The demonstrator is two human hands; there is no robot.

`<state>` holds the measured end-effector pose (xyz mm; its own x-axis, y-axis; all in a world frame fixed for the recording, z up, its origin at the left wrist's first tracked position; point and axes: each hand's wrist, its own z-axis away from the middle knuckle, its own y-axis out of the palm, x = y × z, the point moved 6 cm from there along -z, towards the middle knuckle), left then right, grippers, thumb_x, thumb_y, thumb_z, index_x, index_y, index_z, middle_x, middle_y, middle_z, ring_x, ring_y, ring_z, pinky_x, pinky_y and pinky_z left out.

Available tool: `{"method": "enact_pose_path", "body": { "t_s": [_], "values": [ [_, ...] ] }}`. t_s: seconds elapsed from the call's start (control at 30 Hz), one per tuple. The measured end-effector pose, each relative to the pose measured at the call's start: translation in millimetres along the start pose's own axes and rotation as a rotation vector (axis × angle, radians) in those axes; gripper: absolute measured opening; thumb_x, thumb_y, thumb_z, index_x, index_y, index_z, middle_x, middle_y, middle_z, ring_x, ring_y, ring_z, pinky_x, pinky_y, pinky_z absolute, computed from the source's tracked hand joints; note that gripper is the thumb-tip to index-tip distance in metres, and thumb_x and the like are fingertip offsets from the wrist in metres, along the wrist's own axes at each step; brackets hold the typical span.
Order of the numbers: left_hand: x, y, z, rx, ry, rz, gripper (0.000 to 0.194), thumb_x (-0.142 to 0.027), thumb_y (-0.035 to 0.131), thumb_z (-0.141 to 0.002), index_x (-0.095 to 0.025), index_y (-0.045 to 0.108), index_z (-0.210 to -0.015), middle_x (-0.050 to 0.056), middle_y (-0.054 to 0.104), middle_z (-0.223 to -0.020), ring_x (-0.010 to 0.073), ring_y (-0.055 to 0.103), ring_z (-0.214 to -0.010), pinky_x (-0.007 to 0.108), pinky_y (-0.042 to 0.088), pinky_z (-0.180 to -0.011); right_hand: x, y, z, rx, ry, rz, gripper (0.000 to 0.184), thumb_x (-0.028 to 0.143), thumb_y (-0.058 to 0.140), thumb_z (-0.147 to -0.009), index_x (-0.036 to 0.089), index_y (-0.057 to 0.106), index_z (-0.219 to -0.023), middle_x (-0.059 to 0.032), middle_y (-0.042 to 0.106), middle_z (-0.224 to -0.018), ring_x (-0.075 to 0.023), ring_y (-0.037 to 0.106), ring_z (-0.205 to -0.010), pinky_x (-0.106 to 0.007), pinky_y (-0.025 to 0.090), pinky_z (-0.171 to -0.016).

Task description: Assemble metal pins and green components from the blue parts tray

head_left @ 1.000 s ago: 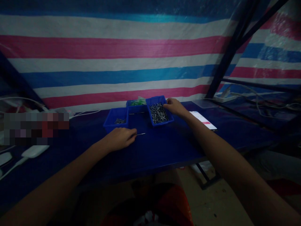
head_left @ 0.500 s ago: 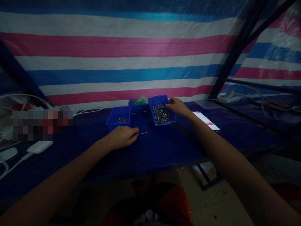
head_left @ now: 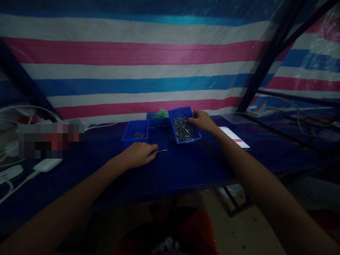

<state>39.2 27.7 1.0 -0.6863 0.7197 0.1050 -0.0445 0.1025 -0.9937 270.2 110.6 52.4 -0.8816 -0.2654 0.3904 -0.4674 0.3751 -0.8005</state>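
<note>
Pointing rightward from the narrow pinch of the left hand (head_left: 140, 154), near the frame's centre, the thin metal rod (head_left: 163, 150) lies nearly level, below the fuller blue bin (head_left: 179, 112). The right hand (head_left: 204, 121), nearer that bin, curls at its right rim; whether it grips, I cannot tell.

Both hands, left (head_left: 139, 154) and right (head_left: 203, 121), are totally bare, and so are the forearms (head_left: 255, 173). Down low there's some dark clothing (head_left: 183, 223) with orange-red on it, plus a blotchy white patch (head_left: 166, 245). Too dim to tell what garment, tbh.
</note>
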Motion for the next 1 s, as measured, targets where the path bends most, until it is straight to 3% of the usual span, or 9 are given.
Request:
{"method": "enact_pose_path", "body": {
  "t_s": [0.33, 0.7, 1.0],
  "values": [
    [1, 1.3, 0, -0.004, 0.015, 0.012, 0.016, -0.027, 0.036, -0.085, -0.02, 0.05, -0.085, 0.001, 0.06, -0.072, 0.0149, 0.055, -0.062, 0.025, 0.032, -0.052, 9, -7, 5, -0.016, -0.03, 0.014, 0.02, 0.031, 0.046, -0.069, 0.015, 0.057, -0.074, -0.0058, 0.055, -0.066, -0.0155, 0.047, -0.061, -0.029, 0.028, -0.053],
    [2, 1.8, 0, -0.004, 0.007, 0.022, 0.018, -0.028, 0.035, -0.085, -0.02, 0.051, -0.085, 0.001, 0.06, -0.071, 0.0145, 0.054, -0.061, 0.025, 0.031, -0.052, 9, -3, 3, -0.033, -0.1, -0.004, 0.015, 0.03, 0.047, -0.069, 0.017, 0.049, -0.063, -0.0012, 0.048, -0.057, -0.0118, 0.041, -0.053, -0.027, 0.024, -0.05],
    [2, 1.7, 0, -0.01, 0.006, 0.019, 0.018, -0.027, 0.036, -0.083, -0.019, 0.052, -0.084, 0.001, 0.06, -0.071, 0.0139, 0.054, -0.06, 0.025, 0.031, -0.052, 10, -5, 3, -0.039, -0.112, 0.023, 0.023, 0.029, 0.041, -0.074, 0.016, 0.05, -0.058, -0.0021, 0.049, -0.055, -0.0124, 0.043, -0.054, -0.026, 0.024, -0.051]
  ]
}}
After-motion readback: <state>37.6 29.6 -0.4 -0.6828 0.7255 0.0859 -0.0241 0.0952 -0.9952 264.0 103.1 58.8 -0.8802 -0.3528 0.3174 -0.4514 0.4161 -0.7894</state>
